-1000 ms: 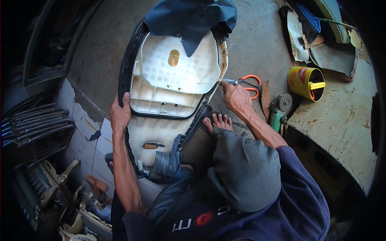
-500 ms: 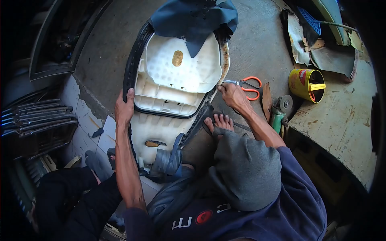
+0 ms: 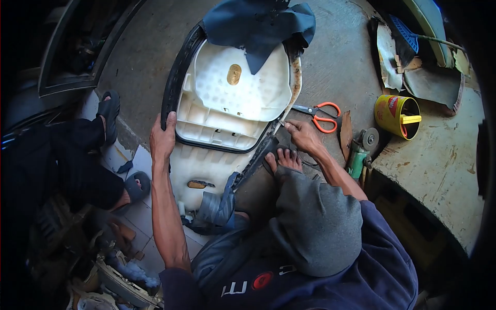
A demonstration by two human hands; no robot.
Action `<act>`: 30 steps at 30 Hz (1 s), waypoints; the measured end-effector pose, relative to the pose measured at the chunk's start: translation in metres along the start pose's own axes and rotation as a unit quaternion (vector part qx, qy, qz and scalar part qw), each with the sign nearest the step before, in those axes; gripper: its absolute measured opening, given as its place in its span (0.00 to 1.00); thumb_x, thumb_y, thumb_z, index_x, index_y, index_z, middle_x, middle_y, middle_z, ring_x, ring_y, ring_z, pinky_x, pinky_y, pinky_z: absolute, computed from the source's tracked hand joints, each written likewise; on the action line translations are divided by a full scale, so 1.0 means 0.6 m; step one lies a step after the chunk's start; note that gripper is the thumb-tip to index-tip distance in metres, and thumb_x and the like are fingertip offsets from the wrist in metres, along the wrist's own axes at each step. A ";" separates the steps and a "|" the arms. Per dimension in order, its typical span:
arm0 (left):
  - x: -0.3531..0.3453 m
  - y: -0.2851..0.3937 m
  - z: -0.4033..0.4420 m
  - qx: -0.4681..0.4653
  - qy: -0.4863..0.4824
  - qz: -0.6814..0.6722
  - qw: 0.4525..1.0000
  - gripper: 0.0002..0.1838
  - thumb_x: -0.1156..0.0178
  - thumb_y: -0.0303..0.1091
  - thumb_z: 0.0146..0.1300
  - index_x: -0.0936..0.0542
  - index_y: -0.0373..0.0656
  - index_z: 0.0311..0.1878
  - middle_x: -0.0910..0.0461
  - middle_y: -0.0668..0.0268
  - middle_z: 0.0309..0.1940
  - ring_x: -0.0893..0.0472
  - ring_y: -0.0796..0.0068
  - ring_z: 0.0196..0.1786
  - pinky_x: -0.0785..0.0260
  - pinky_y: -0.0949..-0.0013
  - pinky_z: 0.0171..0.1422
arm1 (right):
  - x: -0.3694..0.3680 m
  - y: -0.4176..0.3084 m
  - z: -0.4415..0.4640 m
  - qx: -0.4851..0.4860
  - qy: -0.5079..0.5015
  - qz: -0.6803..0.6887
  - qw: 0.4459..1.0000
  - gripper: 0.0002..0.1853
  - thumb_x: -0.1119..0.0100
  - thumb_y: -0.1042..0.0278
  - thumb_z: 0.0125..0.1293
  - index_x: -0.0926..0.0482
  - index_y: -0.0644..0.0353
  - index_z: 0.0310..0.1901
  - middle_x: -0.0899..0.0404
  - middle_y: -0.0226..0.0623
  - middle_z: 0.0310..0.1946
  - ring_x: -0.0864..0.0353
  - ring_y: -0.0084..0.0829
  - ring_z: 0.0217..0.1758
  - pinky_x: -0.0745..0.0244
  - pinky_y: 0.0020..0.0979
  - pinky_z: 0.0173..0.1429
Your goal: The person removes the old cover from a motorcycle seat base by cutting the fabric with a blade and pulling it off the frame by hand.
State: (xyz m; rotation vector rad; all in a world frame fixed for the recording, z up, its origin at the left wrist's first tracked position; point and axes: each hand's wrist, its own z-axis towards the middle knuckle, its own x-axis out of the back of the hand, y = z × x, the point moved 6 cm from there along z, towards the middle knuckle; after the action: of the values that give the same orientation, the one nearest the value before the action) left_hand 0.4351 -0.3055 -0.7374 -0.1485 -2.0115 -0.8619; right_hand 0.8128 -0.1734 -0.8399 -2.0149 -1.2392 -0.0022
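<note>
A motorcycle seat (image 3: 206,160) lies upside down before me, its pale plastic base facing up and black cover edging around the rim. My left hand (image 3: 163,137) grips the seat's left edge, thumb on top and fingers hidden beneath. At the right edge, my right hand (image 3: 303,136) is closed with its fingertips by the rim; a small thin thing shows there, too small to name. Dark blue cover material (image 3: 258,26) drapes over the seat's far end. Scissors with orange handles (image 3: 325,118) lie just beyond my right hand. My bare foot (image 3: 284,159) is beside the seat.
A yellow can (image 3: 397,118) and a green angle grinder (image 3: 357,157) stand to the right, near a brown scrap (image 3: 345,132). Cut sheet pieces (image 3: 431,82) lie at the upper right. On the left are another person's sandalled feet (image 3: 137,187) and dark trousers.
The other person has stepped forward on the left, sandals now in plain sight. My right hand has drawn slightly back along the seat's edge. My left hand keeps its grip.
</note>
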 end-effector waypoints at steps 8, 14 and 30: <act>-0.002 -0.003 0.000 -0.009 0.014 0.002 1.000 0.36 0.46 0.67 0.70 0.21 0.41 0.61 0.15 0.48 0.48 0.17 0.48 0.54 0.29 0.55 0.60 | 0.023 -0.072 -0.057 0.046 0.015 -0.305 0.951 0.19 0.52 0.60 0.74 0.18 0.51 0.59 0.16 0.62 0.38 0.13 0.55 0.45 0.20 0.50 0.51; -0.006 -0.008 -0.001 0.020 -0.024 -0.050 0.998 0.35 0.44 0.66 0.69 0.20 0.42 0.61 0.16 0.48 0.50 0.18 0.52 0.57 0.30 0.56 0.63 | -0.009 -0.006 -0.030 0.019 0.000 -0.188 0.982 0.19 0.51 0.57 0.74 0.17 0.55 0.58 0.15 0.57 0.44 0.15 0.54 0.52 0.22 0.49 0.55; -0.013 -0.024 0.014 0.009 -0.009 -0.108 0.994 0.37 0.41 0.66 0.66 0.19 0.38 0.60 0.16 0.50 0.50 0.19 0.56 0.56 0.30 0.58 0.63 | -0.036 0.040 -0.011 0.102 -0.023 0.001 0.994 0.22 0.47 0.55 0.74 0.21 0.52 0.65 0.17 0.56 0.52 0.16 0.59 0.53 0.20 0.45 0.56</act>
State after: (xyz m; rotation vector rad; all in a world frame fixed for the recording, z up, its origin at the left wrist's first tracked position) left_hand 0.4278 -0.3092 -0.7539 0.0750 -2.0775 -0.9790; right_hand 0.8219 -0.1998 -0.8575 -1.8470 -1.2157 0.1672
